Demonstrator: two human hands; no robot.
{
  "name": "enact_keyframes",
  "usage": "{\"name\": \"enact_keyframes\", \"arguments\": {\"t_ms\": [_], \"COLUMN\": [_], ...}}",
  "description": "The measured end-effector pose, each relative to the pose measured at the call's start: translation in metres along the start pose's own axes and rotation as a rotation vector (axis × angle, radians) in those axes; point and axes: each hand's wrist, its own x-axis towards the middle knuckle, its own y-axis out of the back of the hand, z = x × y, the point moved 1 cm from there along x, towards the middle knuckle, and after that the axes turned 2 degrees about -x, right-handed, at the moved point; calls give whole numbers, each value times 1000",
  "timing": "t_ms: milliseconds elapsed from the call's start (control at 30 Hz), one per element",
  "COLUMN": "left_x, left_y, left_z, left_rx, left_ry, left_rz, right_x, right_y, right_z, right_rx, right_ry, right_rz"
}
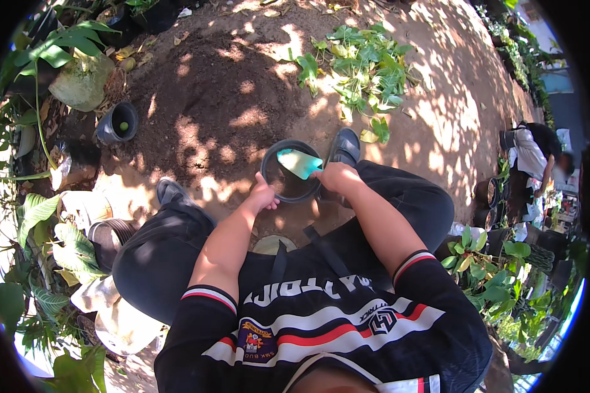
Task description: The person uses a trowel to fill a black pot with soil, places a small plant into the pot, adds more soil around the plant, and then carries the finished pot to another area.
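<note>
A round black plant pot [297,198] stands on the ground between my feet, with dark soil partly visible inside. My left hand [263,194] grips its near left side, thumb up by the rim and fingers curled low against the wall. A turquoise hand trowel [299,163] is in my right hand [338,178], which is closed round the handle at the pot's right side. The trowel's blade points left over the pot's opening, and sunlight whitens its tip. Much of the pot's inside is hidden under the blade.
Beyond the pot spreads a dark soil heap [210,98]. Cut leafy vines [367,69] lie at the far right of it. A small black pot [118,122] leans at the left, near a stone [83,80]. Another person [534,150] bends among plants at the far right.
</note>
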Motion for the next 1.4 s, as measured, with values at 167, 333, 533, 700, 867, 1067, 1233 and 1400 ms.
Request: {"name": "enact_keyframes", "arguments": {"t_ms": [167,333,533,700,867,1067,1233,1400], "left_x": [-3,-5,-3,-14,-16,-19,-14,1], "left_y": [0,1,0,-12,-9,1,13,14], "left_z": [-2,8,-2,-3,0,11,26,26], "left_rx": [15,17,-80,-66,-28,342,406,552], "left_ry": [32,24,-44,-99,-97,-152,-149,-213], "left_rz": [42,15,54,184,245,611,569,500], "right_x": [-10,12,1,4,-2,-18,-9,-3], "right_y": [18,-11,3,-10,-23,-11,-39,-64], "right_z": [-5,12,2,4,0,-11,-22,-15], "right_rx": [-31,58,-6,68,156,152,109,136], "right_ry": [34,-42,-55,-97,-162,-111,-66,-59], "right_rz": [10,-32,-36,-55,-106,-101,-89,21]}}
